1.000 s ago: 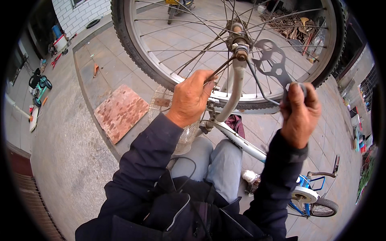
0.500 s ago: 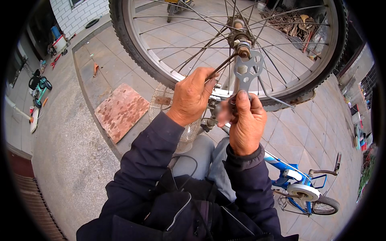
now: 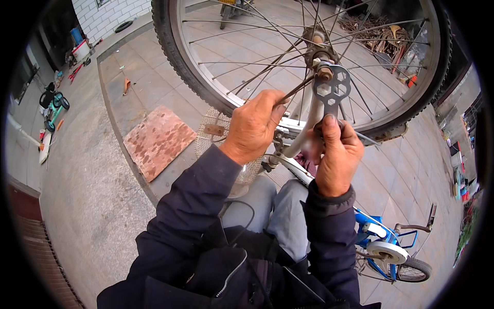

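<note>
In my right hand [image 3: 337, 154] is a flat grey multi-hole wrench [image 3: 332, 90] with hexagonal openings, pinched at its lower end by thumb and fingers. Its upper end lies against the axle nut [image 3: 324, 73] of a spoked bicycle wheel [image 3: 177, 56]; whether the nut sits inside an opening I cannot tell. My left hand [image 3: 257, 123] is closed on a thin dark metal rod [image 3: 298, 88] that slants up toward the axle. A silvery fork leg [image 3: 309, 126] runs down from the axle between my hands.
The blue bicycle frame [image 3: 368, 226] stretches to the lower right, with its other wheel [image 3: 414, 270]. A wire basket [image 3: 206, 147] is beside my left wrist. A reddish stone slab [image 3: 159, 141] lies on the paving at left. Sticks [image 3: 383, 44] are heaped at the far right.
Both hands, the wheel and the fork have shifted right in the picture. The wrench's top has tilted and now overlaps the axle nut, where before it was just below it.
</note>
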